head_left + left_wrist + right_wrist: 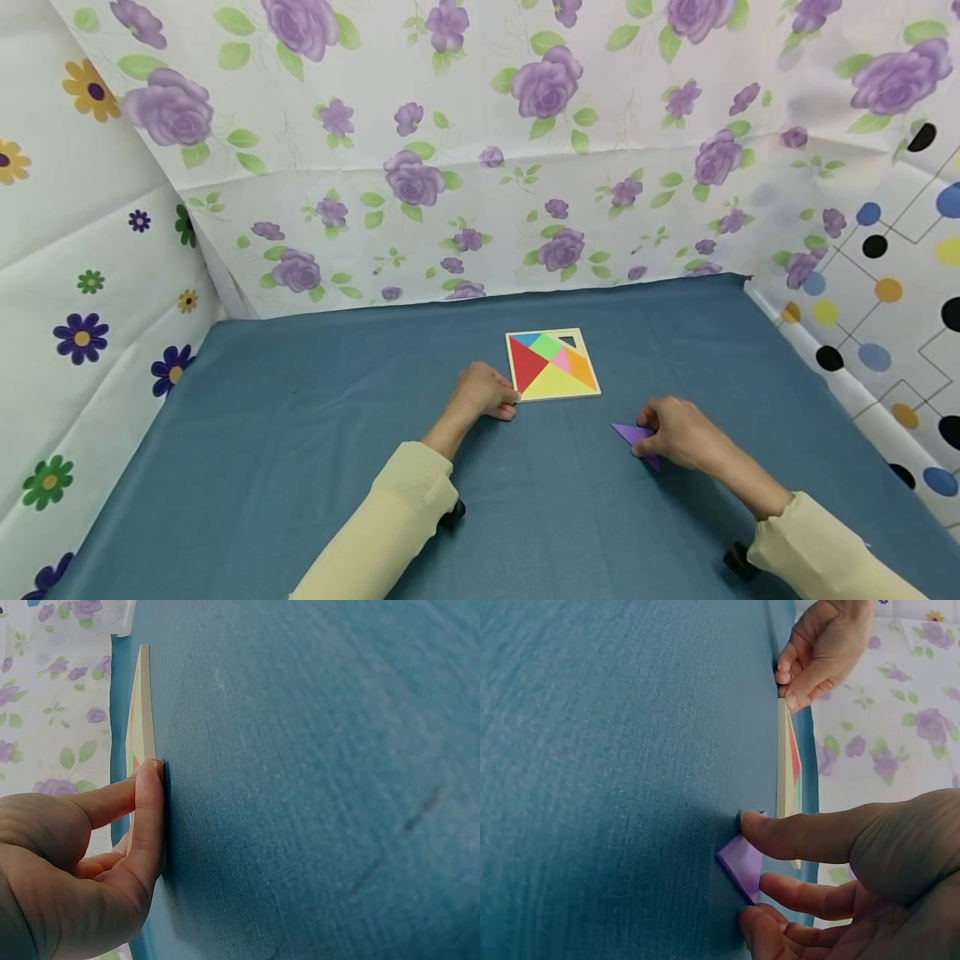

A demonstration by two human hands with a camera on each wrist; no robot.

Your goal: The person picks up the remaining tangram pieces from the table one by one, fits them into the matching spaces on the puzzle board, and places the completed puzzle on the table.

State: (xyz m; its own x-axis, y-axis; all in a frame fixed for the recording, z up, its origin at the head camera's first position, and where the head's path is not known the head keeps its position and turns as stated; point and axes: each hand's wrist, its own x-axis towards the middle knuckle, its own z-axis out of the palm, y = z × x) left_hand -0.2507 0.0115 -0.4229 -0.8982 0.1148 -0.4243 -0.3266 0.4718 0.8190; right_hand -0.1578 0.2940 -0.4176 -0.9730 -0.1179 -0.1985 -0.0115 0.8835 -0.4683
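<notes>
A square tangram puzzle tray (558,397) with a pale wooden rim lies flat on the blue cloth. Red, blue, green, pink, orange and yellow pieces sit inside it, and one dark gap shows at its far right corner. My left hand (486,390) pinches the tray's near left corner between thumb and finger. Nearer and to the right, my right hand (678,429) holds a purple triangle (628,432) between thumb and fingers. In the right wrist view that triangle (744,864) is low over or touching the cloth; I cannot tell which.
Blue cloth (300,433) covers the table. Behind it hangs a white sheet with purple flowers (480,225). Patterned sheets close off the left (112,283) and right (862,333) sides. Each wrist carries a small dark device, partly seen below the sleeves.
</notes>
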